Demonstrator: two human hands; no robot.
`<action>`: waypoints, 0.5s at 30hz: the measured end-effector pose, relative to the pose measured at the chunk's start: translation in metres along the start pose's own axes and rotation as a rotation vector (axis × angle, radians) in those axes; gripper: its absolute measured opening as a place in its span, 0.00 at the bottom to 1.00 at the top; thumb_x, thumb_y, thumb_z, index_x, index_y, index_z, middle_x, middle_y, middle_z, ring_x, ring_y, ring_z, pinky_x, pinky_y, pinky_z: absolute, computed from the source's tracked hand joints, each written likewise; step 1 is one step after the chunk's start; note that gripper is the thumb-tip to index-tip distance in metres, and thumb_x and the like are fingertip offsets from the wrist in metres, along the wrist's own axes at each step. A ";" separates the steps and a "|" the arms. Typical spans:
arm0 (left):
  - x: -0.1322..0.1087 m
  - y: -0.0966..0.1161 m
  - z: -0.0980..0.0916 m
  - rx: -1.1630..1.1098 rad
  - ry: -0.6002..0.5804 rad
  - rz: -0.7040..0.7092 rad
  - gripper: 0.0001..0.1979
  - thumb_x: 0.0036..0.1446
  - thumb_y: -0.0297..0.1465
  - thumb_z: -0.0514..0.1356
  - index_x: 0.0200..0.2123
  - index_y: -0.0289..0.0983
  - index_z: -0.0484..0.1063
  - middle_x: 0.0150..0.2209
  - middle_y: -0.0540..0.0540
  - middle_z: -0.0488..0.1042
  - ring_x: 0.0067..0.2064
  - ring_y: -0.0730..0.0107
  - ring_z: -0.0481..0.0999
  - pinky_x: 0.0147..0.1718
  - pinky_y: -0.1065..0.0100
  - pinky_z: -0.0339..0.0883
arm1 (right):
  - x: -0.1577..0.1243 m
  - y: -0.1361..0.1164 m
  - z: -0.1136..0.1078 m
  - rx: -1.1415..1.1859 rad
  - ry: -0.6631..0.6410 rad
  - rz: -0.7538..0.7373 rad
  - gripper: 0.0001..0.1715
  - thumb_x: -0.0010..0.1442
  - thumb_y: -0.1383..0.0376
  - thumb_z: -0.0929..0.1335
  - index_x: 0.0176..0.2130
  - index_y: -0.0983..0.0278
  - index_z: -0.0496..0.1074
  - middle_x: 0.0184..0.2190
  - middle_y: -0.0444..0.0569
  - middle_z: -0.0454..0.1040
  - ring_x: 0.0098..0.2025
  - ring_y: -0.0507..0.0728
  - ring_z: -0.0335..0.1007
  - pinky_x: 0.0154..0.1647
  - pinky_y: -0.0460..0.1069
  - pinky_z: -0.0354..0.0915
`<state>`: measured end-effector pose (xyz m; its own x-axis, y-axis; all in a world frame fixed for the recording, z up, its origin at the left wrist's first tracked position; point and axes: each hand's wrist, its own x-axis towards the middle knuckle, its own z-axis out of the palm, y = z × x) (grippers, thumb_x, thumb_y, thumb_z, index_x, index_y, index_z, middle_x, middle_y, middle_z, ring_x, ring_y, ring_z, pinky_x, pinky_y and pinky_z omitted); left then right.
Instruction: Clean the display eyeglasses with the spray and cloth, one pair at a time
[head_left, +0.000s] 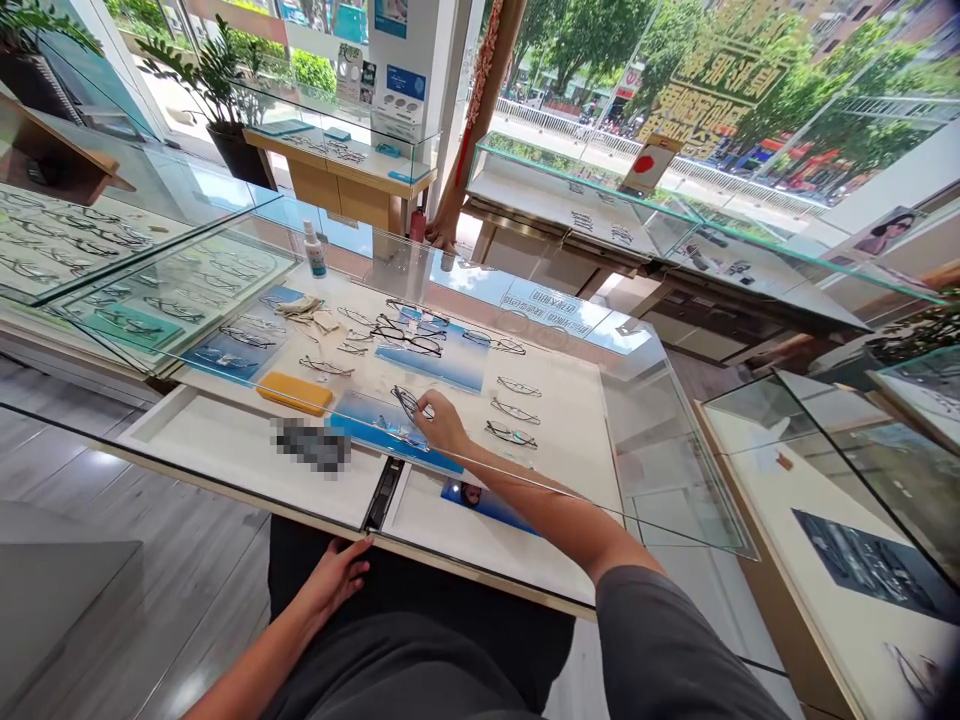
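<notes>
In the head view, my right hand (442, 422) reaches into the glass display case and pinches a pair of dark-framed eyeglasses (406, 402). Just below it, another pair of eyeglasses (409, 436) lies on a blue card (360, 432). My left hand (335, 578) is at the front edge of the pulled-out drawer (247, 425), its fingertips touching the edge near the drawer gap, fingers loosely apart and holding nothing. Behind the right hand, black-framed eyeglasses (409, 337) rest on a blue-and-white card (457, 368). Several pairs sit to its right, including one pair of eyeglasses (512, 435).
An orange glasses case (295, 393) lies left of my right hand. A spray bottle (314, 250) stands on the glass top (360, 250), near a crumpled cloth (307, 312) inside. Glass edges surround my right forearm. More display cases (570, 215) stand by the windows.
</notes>
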<state>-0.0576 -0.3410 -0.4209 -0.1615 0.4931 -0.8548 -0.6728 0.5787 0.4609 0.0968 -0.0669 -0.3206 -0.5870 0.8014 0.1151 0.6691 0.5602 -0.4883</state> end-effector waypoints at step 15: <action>0.000 0.001 0.002 -0.048 0.053 -0.009 0.17 0.68 0.19 0.68 0.45 0.41 0.64 0.31 0.56 0.78 0.23 0.76 0.80 0.19 0.76 0.64 | 0.059 0.111 -0.029 -0.442 -0.057 -0.023 0.23 0.74 0.54 0.74 0.61 0.64 0.77 0.61 0.55 0.78 0.60 0.64 0.79 0.62 0.65 0.77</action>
<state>-0.0571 -0.3394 -0.4205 -0.1930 0.4522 -0.8708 -0.7079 0.5504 0.4426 0.1498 0.0482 -0.3434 -0.6199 0.7817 0.0679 0.7789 0.6235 -0.0677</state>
